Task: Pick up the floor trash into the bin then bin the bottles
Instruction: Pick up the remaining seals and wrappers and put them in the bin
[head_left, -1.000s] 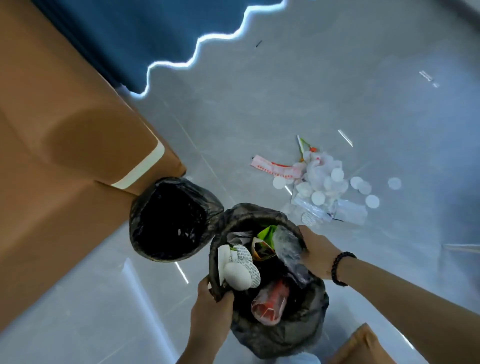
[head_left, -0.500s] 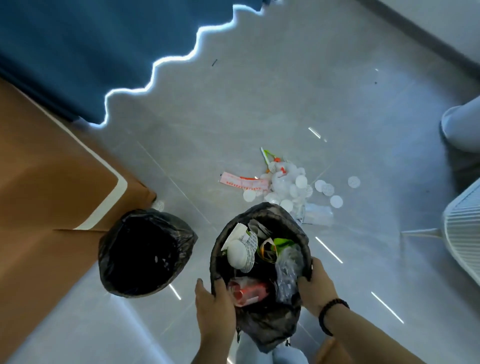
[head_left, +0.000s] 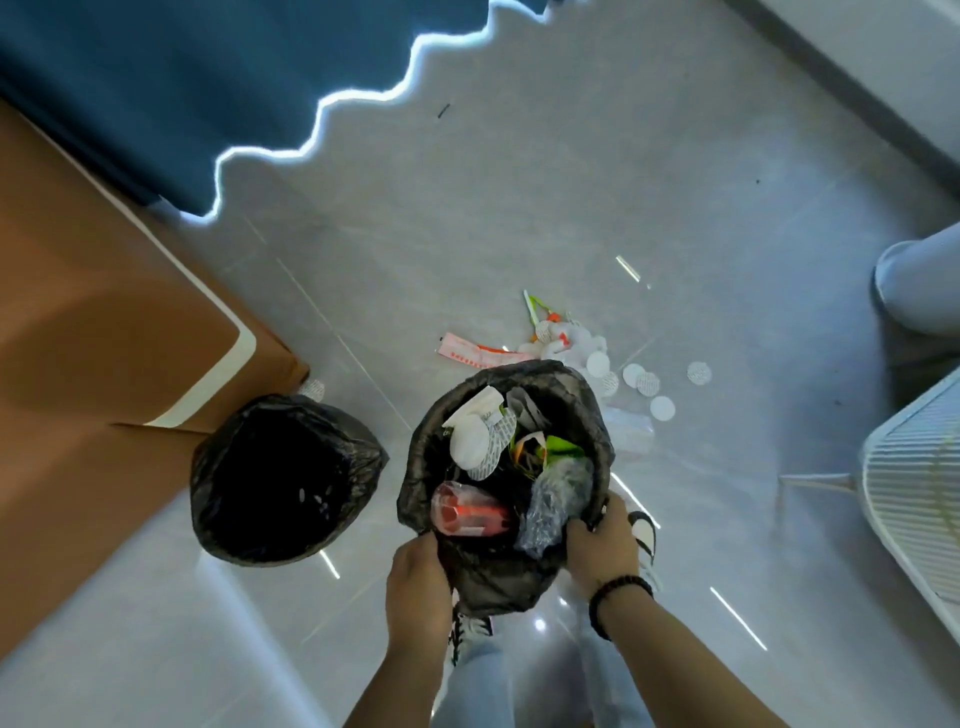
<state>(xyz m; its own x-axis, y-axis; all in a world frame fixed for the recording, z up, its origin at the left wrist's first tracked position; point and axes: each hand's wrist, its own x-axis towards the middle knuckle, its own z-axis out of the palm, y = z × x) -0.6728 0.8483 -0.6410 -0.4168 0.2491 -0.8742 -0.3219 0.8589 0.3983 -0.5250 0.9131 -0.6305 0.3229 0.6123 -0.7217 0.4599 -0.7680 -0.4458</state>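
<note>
A glossy grey tiled floor (head_left: 519, 208) meets a blue curtain (head_left: 182, 78) with bright light under its hem, beside brown furniture (head_left: 78, 338).

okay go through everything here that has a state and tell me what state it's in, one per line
Held bin bag: open, part full of trash.
Other bin: open, standing on the floor, looks empty.
Floor trash: not picked up.
Left hand: grips the bag rim.
Right hand: grips the bag rim.
</note>
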